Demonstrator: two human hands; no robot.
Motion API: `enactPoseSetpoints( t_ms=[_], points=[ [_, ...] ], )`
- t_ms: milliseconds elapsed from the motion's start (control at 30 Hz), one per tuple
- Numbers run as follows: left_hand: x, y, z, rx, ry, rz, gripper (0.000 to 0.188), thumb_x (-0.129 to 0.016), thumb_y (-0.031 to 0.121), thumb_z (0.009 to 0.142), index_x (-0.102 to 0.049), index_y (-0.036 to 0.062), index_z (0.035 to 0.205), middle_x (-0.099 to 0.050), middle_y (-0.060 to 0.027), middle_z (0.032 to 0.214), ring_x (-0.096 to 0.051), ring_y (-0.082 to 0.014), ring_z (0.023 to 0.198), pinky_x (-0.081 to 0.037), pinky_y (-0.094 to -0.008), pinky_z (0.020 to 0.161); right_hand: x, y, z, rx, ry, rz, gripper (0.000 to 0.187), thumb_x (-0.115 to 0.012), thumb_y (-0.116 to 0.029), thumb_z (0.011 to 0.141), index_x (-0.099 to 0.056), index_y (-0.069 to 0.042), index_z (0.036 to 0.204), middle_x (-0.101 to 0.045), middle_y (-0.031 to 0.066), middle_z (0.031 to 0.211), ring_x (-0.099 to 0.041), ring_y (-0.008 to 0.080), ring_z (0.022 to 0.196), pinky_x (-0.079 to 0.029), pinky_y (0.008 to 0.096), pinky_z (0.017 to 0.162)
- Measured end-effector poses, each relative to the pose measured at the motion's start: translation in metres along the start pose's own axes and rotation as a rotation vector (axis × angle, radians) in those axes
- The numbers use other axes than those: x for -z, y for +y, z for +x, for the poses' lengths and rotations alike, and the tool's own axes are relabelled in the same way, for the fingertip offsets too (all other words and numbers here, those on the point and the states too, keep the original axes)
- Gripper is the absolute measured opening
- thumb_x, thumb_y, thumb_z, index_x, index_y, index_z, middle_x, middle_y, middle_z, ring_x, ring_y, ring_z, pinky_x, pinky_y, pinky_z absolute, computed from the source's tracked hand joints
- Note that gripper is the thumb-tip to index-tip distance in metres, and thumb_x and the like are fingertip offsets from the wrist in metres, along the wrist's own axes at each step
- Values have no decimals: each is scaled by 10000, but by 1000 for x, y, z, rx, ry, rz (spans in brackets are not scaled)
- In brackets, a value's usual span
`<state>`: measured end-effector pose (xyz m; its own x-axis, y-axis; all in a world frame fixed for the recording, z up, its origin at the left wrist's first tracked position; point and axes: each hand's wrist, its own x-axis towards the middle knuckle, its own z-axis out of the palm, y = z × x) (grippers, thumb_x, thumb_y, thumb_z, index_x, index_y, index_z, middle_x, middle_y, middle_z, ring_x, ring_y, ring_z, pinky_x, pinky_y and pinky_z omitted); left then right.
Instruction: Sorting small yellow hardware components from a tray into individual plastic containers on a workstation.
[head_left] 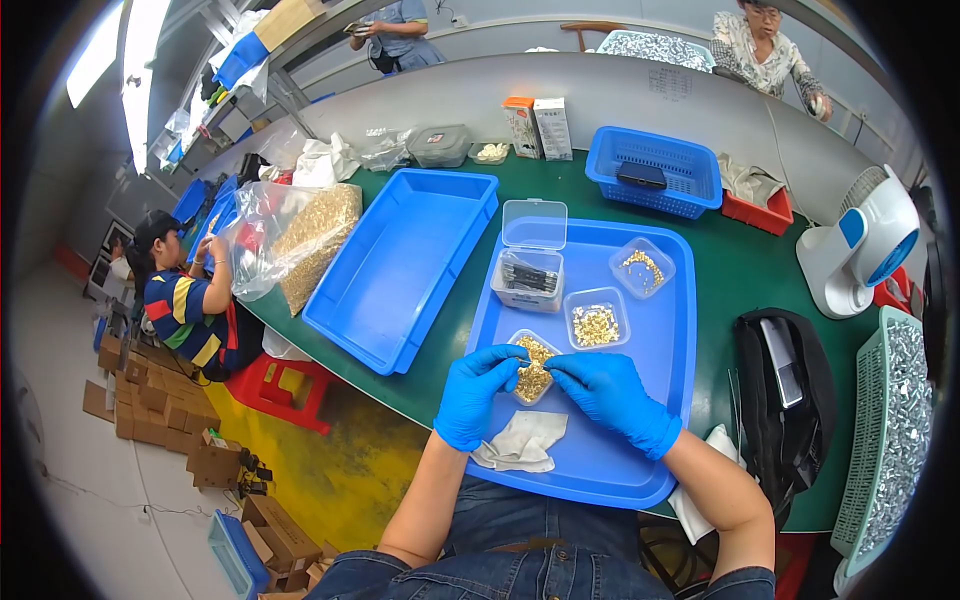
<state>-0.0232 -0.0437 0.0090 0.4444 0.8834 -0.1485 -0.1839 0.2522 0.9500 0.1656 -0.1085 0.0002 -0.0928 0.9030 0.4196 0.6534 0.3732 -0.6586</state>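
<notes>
My left hand [478,393] and my right hand [612,396], both in blue gloves, meet over a small clear tub [535,347] of tiny gold-coloured metal parts. Thumb and fingers are pinched on each hand, and what lies between them is too small to name. Just beyond, in the blue tray [655,440], sit two more clear tubs, one with gold parts [597,322] and one with fewer gold parts [642,272]. A lidded clear box [527,275] with its lid up holds dark slim pieces. Below my left hand lies a crumpled white cloth [523,442].
An empty blue tray [400,270] and a bag of gold-coloured parts [315,235] lie left. Behind stand a blue basket [655,170] and two small cartons [537,128]. Right are a white fan [865,240], a black bag [785,400] and a basket of silver parts [885,430]. Other people sit nearby.
</notes>
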Motion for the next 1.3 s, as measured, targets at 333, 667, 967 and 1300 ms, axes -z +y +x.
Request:
enactPoseSetpoints(
  t_ms=[333,667,967,1300],
  points=[
    [-1,1,-1,-19,20,76,163,-588,29,847,-651,-19,989,-636,-45,847,-518,-77,666,-436,-209,620,-1,0,0,28,15,-51,177,-564,-206,854,-639,-129,995,-647,82,846,-634,256,719,-498,336,609],
    [-7,-1,-3,-117,19,222,152,-593,-7,827,-653,-12,966,-631,-35,851,-516,-74,684,-431,-206,625,-1,0,-1,29,-31,-111,177,-554,-210,861,-638,-125,992,-649,85,844,-635,261,710,-498,340,597],
    [-12,0,-4,-97,14,96,163,-607,-10,816,-655,-2,972,-641,-42,895,-550,-85,755,-447,-207,678,1,-2,2,-79,-85,41,196,-537,-225,880,-630,-109,1007,-652,112,882,-637,281,731,-502,353,617],
    [-4,2,-4,-63,-4,95,188,-622,11,816,-657,7,1000,-651,-44,933,-561,-88,781,-453,-217,702,1,-3,1,-36,-20,70,180,-593,-171,850,-638,-78,998,-654,129,882,-642,296,741,-509,343,633]
  ],
)
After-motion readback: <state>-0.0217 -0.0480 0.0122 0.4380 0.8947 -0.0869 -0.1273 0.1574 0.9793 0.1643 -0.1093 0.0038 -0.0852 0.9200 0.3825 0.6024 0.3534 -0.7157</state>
